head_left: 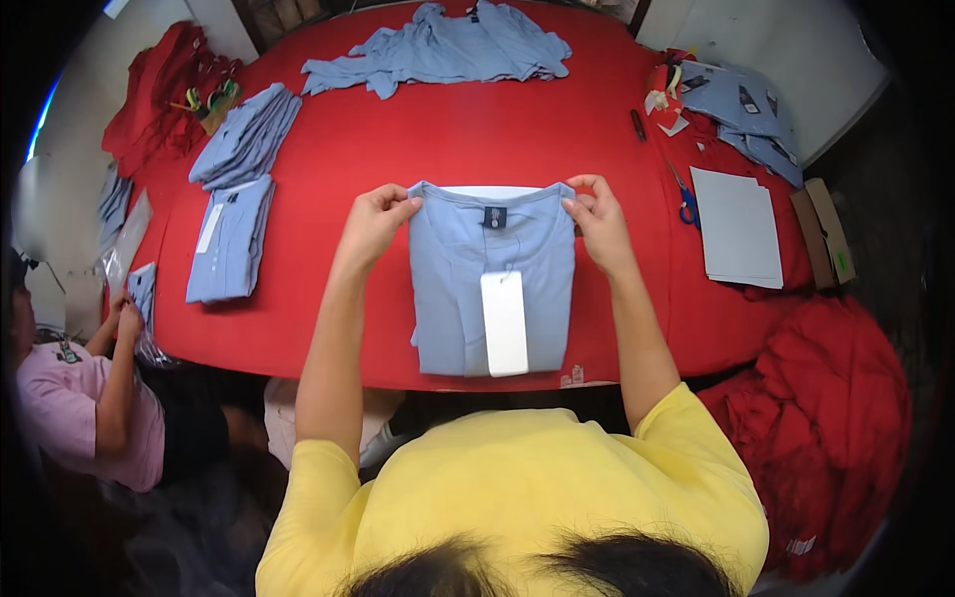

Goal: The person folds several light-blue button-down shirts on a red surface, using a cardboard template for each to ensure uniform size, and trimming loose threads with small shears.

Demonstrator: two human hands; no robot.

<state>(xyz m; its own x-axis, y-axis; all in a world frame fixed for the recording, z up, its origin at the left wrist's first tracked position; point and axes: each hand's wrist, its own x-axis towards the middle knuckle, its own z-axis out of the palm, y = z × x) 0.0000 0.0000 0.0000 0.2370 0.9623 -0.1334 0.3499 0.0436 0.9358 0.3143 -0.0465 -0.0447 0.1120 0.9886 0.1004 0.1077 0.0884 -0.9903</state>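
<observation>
Left hand (pixel 383 224): pinches far-left corner of folded light-blue fabric shirt (pixel 446 298)
Right hand (pixel 599 224): pinches its far-right corner

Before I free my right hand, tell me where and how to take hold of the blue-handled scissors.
Take the scissors by their blue handles, coming from the near side with your right hand. They lie with handles toward you and blades pointing away, so that should be the safer side. The white sheets lie close beside the handles, so reach down from above.

nothing legible, neck label (pixel 494 217) too small
</observation>
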